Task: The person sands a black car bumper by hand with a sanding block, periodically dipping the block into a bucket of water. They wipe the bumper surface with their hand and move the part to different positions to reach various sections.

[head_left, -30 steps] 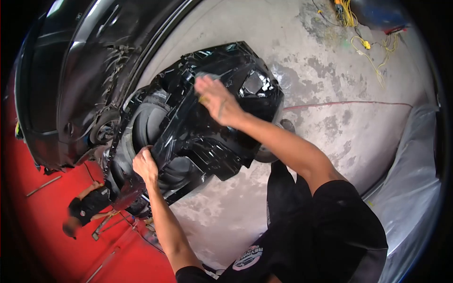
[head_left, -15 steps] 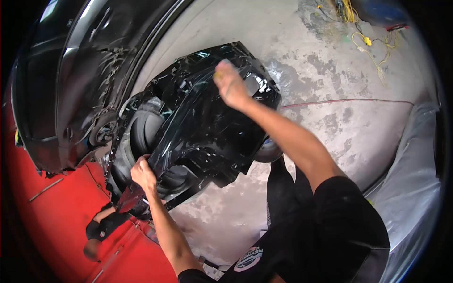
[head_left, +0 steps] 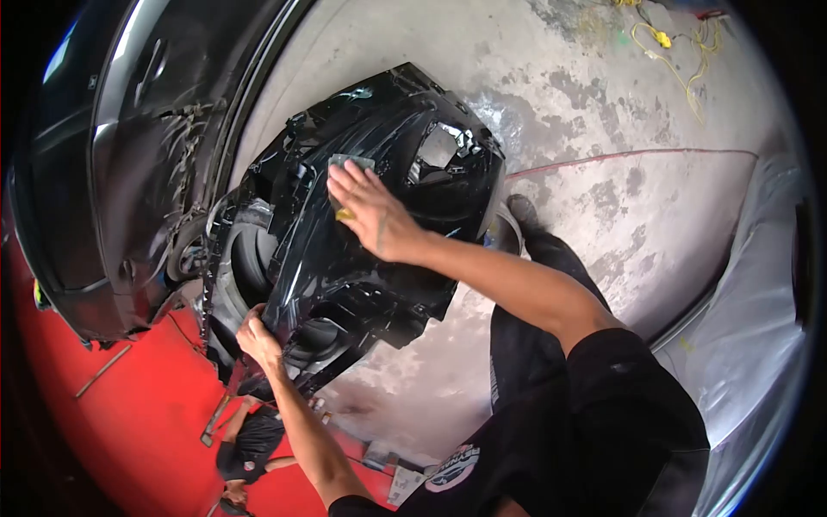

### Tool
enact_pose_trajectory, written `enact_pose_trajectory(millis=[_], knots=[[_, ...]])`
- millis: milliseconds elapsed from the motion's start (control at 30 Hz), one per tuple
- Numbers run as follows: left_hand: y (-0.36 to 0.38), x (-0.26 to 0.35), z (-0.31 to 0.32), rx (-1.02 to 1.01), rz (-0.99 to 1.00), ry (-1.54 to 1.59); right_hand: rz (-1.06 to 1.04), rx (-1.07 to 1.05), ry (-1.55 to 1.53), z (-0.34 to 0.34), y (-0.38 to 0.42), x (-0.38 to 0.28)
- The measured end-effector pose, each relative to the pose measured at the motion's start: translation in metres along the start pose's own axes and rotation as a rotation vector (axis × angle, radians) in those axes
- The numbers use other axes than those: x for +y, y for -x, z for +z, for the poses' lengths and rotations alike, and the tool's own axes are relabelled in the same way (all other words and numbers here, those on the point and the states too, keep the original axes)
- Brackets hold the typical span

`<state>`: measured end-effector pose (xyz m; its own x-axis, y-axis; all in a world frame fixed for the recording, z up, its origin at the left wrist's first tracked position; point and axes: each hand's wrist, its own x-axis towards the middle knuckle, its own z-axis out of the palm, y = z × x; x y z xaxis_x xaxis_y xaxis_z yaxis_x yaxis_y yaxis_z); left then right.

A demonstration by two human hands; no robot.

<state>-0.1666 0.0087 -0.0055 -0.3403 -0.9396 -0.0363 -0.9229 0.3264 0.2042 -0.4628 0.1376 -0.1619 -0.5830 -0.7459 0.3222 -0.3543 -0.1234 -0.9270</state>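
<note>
A black car bumper cover [head_left: 314,237] lies in front of me, its glossy surface streaked and smudged. My right hand [head_left: 372,215] presses flat on it with a thin grey sanding pad [head_left: 363,162] under the fingertips; most of the pad is hidden. Something small and yellow shows by the thumb. My left hand [head_left: 259,339] is closed around the bumper's near left edge, thumb on top, the other fingers partly out of sight. Through openings in the bumper, tires [head_left: 248,258] show underneath.
To the left stands a black car [head_left: 65,189] with a damaged side. A co-worker [head_left: 250,444] is on the red floor [head_left: 146,414], a hammer-like tool [head_left: 208,428] nearby. Plastic sheeting [head_left: 732,345] hangs at right. A red hose [head_left: 620,155] and yellow cord [head_left: 662,39] lie on the concrete.
My right hand has moved left and toward me, from above the bumper's far end down onto its middle. My left hand keeps its grip. The co-worker has shifted position.
</note>
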Motion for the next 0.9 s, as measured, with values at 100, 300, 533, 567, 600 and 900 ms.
enact_pose_trajectory(millis=[100, 300, 533, 567, 600, 900], knots=[[0.0, 0.002, -0.002, -0.007, -0.002, -0.023, 0.072, 0.0, 0.125, -0.02, -0.012, 0.057], [0.001, 0.001, -0.002, -0.011, -0.006, -0.026, 0.189, -0.235, 0.224, 0.043, 0.026, -0.064], [0.001, -0.001, 0.0, 0.001, 0.0, -0.046, 0.431, 0.37, 0.189, 0.038, 0.003, 0.069], [-0.001, -0.006, 0.001, 0.033, 0.045, -0.136, 0.388, 0.308, 0.196, 0.042, 0.009, 0.056], [-0.001, -0.006, 0.002, 0.032, 0.022, -0.146, 0.337, 0.247, 0.212, 0.042, 0.016, 0.036], [0.001, -0.011, 0.0, 0.079, 0.036, -0.178, 0.399, 0.263, 0.035, 0.063, 0.023, 0.034]])
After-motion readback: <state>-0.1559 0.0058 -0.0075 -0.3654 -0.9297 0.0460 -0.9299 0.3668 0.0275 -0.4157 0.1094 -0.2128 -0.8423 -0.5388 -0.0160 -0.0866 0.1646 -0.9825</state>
